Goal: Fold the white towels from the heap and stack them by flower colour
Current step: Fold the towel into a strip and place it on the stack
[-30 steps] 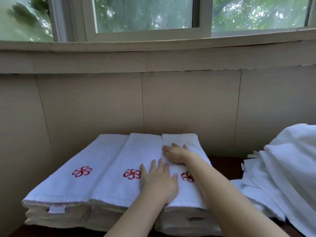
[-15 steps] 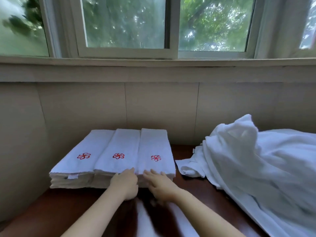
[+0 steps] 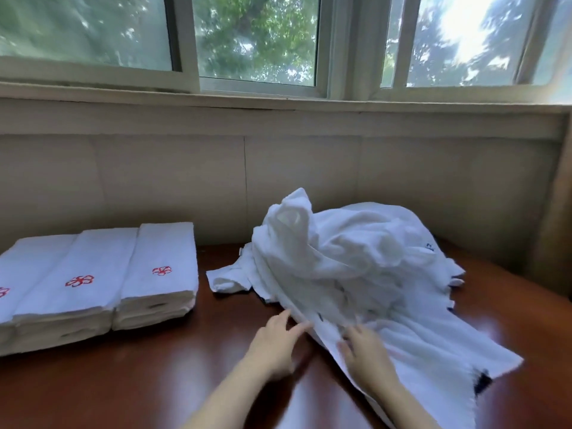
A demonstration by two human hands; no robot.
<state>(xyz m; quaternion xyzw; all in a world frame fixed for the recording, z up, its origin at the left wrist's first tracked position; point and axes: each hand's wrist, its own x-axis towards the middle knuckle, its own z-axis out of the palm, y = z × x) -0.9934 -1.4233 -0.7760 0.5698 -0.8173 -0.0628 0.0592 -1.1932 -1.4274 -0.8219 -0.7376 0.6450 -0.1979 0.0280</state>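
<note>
Both hands have left the folded red-flowered white towel stacks (image 3: 102, 280) for the crumpled white towel heap (image 3: 356, 267) to their right: left hand (image 3: 275, 345) flat-fingered at its edge, right hand (image 3: 368, 354) on it, grip unclear.

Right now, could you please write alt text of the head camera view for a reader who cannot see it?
A person's left hand and right hand reach to the near edge of a heap of unfolded white towels on a dark wooden table. To the left, three stacks of folded white towels with red flowers stand side by side below a window.
</note>
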